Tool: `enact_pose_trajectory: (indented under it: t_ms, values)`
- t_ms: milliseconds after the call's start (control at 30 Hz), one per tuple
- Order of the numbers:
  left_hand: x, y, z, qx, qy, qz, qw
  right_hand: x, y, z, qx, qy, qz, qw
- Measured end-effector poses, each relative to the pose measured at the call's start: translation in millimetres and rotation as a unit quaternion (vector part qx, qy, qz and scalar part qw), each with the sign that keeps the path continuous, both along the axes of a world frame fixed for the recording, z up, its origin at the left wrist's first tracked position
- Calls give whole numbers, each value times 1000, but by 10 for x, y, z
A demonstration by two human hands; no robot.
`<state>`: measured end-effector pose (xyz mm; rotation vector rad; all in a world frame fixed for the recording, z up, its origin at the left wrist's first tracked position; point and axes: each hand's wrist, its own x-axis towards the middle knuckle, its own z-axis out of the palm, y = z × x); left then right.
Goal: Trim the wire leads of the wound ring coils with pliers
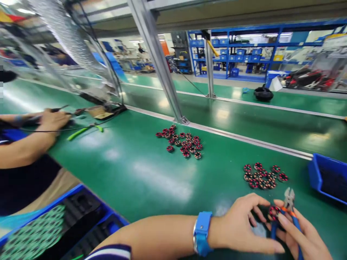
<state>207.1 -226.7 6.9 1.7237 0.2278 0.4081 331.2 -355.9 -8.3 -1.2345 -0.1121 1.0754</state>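
At the bottom right, my left hand [244,225], with a blue wrist strap [202,233] on its wrist, pinches a small round red-wound coil [273,211] between its fingertips. My right hand [306,238] is closed on a pair of small cutters [290,206] with blue and orange handles, its jaws right beside the coil. A small cluster of the same coils [262,177] lies just beyond my hands. A bigger pile of coils [181,141] sits farther left on the green belt [151,173].
A blue bin [326,177] stands at the right edge. Another blue tray [81,213] with black foam and green boards lies at the bottom left. A co-worker's hands [52,119] handle wires at the left. Metal posts [162,72] rise behind the belt.
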Motion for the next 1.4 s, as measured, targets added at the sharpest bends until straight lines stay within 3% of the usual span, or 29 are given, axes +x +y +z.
enact_pose_trajectory:
  t_ms: [167,333,500,633,833,1100,1400]
  values:
    - [237,-49,61,-99,37,61,993,-77,100,103,61,-16,-39,997]
    - [182,49,56,-158,20,68,985,-173,220,197,69,-49,-16,996]
    - [77,252,64,-283,58,30,957,4,232,364,-18,-137,102,985]
    - [66,328,93,-330,119,-36,936,131,144,339,-10,-145,112,983]
    - [82,306,141,-340,158,-95,922,133,104,340,2,-229,111,967]
    - [66,271,165,-341,156,-105,921,68,135,450,4,-240,117,964]
    - [60,280,191,-331,153,-139,921,17,188,429,-11,-281,103,954]
